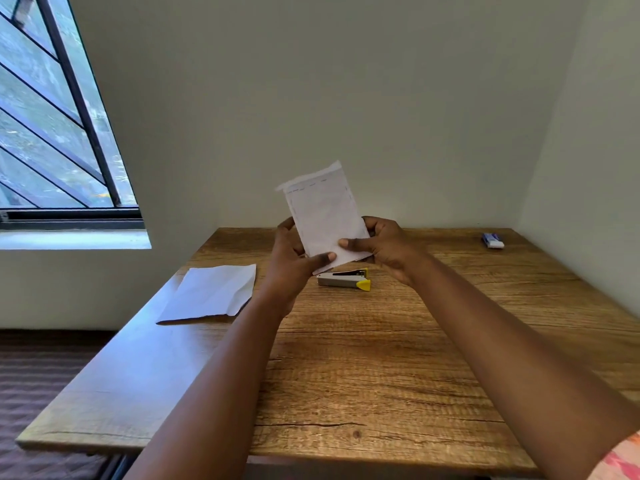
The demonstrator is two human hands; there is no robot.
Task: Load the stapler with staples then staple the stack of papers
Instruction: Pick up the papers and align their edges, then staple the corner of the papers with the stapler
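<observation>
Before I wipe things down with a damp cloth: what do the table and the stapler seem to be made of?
Table: wood or wood-look laminate, matte; brown grain lines and cracks show, though which of the two is unclear. Stapler: grey body that looks like metal or plastic, with a yellow, probably plastic, end cap.

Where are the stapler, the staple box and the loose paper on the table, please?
stapler (343, 279): head view, grey body.
staple box (492, 241): head view, top face.
loose paper (212, 293): head view, sheet's middle.

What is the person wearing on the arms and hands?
Both forearms are bare, and the left hand and right hand show no gloves, rings or watch. Only a bit of pink and orange patterned sleeve shows at the right arm.
</observation>
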